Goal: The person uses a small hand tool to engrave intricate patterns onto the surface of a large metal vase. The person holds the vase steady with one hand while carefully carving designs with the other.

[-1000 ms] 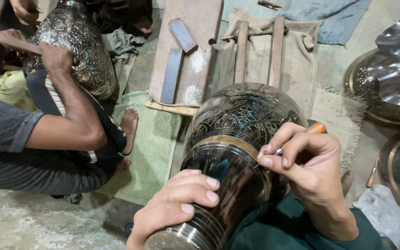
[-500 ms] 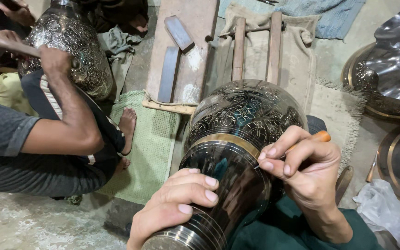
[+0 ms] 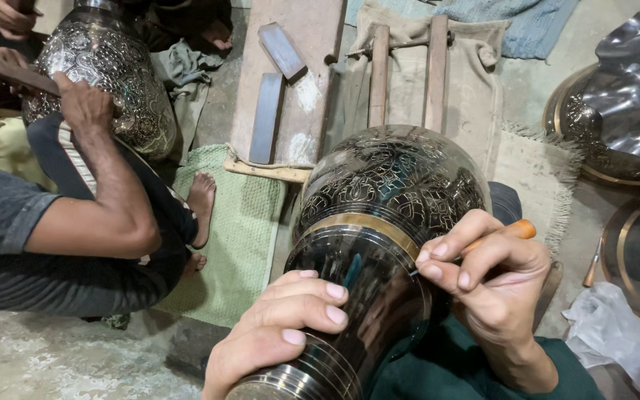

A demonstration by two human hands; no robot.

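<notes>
— What have you got there?

— My left hand [image 3: 279, 330] is clamped over the neck of the vase [image 3: 379, 244], which lies tilted across my lap, mouth toward me. My right hand [image 3: 494, 278] pinches an orange-handled graver [image 3: 509, 231], its tip on the dark body just below the brass band [image 3: 361, 222].

— What could spoil it?

— I'd say a slip. The surface is glossy and curved; if my left fingers [image 3: 312, 304] loosen, the vase may roll and the tip could skate a scratch across the plain part.

— And around you?

— A green mat [image 3: 238, 244] lies beside the vase, then wooden planks [image 3: 290, 81]. To my left another person's hand [image 3: 83, 104] rests on a second engraved vase [image 3: 109, 78]; a bump from there could jog my line.
</notes>
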